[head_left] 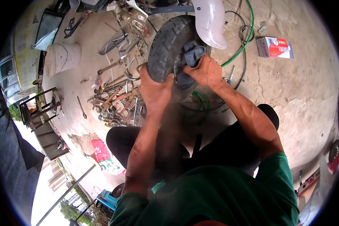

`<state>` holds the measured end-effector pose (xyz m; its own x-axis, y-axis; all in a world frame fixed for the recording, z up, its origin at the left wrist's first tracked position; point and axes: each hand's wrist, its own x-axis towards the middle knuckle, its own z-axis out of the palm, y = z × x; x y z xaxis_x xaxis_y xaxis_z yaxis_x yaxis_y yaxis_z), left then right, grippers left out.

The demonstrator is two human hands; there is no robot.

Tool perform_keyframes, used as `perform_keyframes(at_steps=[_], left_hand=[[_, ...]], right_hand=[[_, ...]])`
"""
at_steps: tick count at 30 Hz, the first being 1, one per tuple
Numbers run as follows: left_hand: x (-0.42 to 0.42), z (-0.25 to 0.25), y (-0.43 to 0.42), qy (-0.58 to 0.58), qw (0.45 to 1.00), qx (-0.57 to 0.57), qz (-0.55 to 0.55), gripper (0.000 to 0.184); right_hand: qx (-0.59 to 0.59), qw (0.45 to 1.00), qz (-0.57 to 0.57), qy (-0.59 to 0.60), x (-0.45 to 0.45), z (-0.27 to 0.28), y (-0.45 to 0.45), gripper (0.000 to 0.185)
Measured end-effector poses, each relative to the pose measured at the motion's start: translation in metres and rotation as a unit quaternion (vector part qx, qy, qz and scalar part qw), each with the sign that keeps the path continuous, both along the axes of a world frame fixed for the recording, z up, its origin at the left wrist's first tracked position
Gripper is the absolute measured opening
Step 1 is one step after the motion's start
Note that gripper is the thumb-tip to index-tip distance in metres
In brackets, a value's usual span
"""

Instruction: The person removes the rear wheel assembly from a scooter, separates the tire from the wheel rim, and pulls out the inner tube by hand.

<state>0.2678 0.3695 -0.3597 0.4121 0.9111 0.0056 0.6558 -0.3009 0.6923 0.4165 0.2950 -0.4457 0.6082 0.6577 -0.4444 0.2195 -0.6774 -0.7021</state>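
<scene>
In the head view, a black tyre point(165, 47) stands at 12 o'clock, just beyond the person's hands and beneath a white mudguard point(210, 24) that hangs toward 1 o'clock. The left hand point(156, 88) grips the tyre at its 7 o'clock edge, thumb on the side facing the right hand and fingers wrapped around toward the tread. The right hand point(206, 71) is closed, with thumb and bent fingers pinching a dark grey-blue cloth point(195, 55) against the open side of the tyre, around its 4 o'clock; exactly how much cloth lies inside the tyre I cannot tell.

From the picture's middle, a heap of metal tools point(124, 97) spreads over the concrete floor point(305, 79) between 9 and 10 o'clock, near the left hand. A pale bucket point(58, 62) lies farther out at 10 o'clock, and a pink and white bag point(104, 156) at 8 o'clock. A green hose point(246, 47) curves past the right hand toward 1 o'clock, with a red and white box point(275, 48) beyond it at 2 o'clock.
</scene>
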Motion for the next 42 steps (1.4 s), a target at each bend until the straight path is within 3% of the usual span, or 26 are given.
perform_keyframes(at_steps=[6, 7, 10, 13, 16, 25, 28, 31, 37, 39, 42], left_hand=[[0.002, 0.005, -0.008, 0.011, 0.999, -0.035, 0.018, 0.071], [0.002, 0.006, -0.007, 0.017, 0.999, -0.034, 0.018, 0.071], [-0.005, 0.001, -0.002, 0.001, 0.999, -0.041, 0.009, 0.072], [-0.006, 0.001, 0.004, -0.022, 0.997, -0.072, 0.018, 0.073], [-0.021, -0.019, 0.021, -0.010, 0.999, -0.007, -0.042, 0.078], [-0.025, -0.004, 0.059, -0.024, 0.984, -0.156, -0.084, 0.082], [-0.031, -0.015, 0.066, -0.036, 0.986, -0.129, -0.098, 0.079], [-0.036, -0.021, 0.076, -0.032, 0.977, -0.185, -0.103, 0.083], [-0.031, -0.018, 0.080, -0.058, 0.973, -0.193, -0.109, 0.065], [-0.032, -0.024, 0.083, -0.069, 0.973, -0.187, -0.120, 0.065], [-0.031, -0.018, 0.085, -0.069, 0.970, -0.199, -0.123, 0.066]], right_hand=[[0.043, 0.990, -0.015, 0.132, 0.017, -0.020, 0.001, 0.073], [0.049, 0.994, -0.008, 0.094, 0.015, -0.028, 0.001, 0.058], [0.082, 0.987, 0.045, 0.132, 0.017, -0.025, -0.005, 0.070], [0.052, 0.994, 0.059, 0.078, 0.014, -0.018, -0.007, 0.068], [0.060, 0.994, 0.053, 0.079, 0.010, -0.017, -0.005, 0.070], [0.029, 0.998, 0.028, 0.046, 0.001, -0.022, 0.005, 0.069], [0.064, 0.996, 0.025, 0.053, 0.003, -0.018, -0.001, 0.067], [0.082, 0.994, 0.026, 0.061, 0.005, -0.034, -0.007, 0.064], [0.085, 0.992, 0.027, 0.092, 0.008, -0.052, -0.012, 0.066], [0.107, 0.989, 0.025, 0.097, 0.009, -0.051, -0.012, 0.067], [0.051, 0.994, 0.035, 0.087, 0.010, -0.057, -0.012, 0.064]])
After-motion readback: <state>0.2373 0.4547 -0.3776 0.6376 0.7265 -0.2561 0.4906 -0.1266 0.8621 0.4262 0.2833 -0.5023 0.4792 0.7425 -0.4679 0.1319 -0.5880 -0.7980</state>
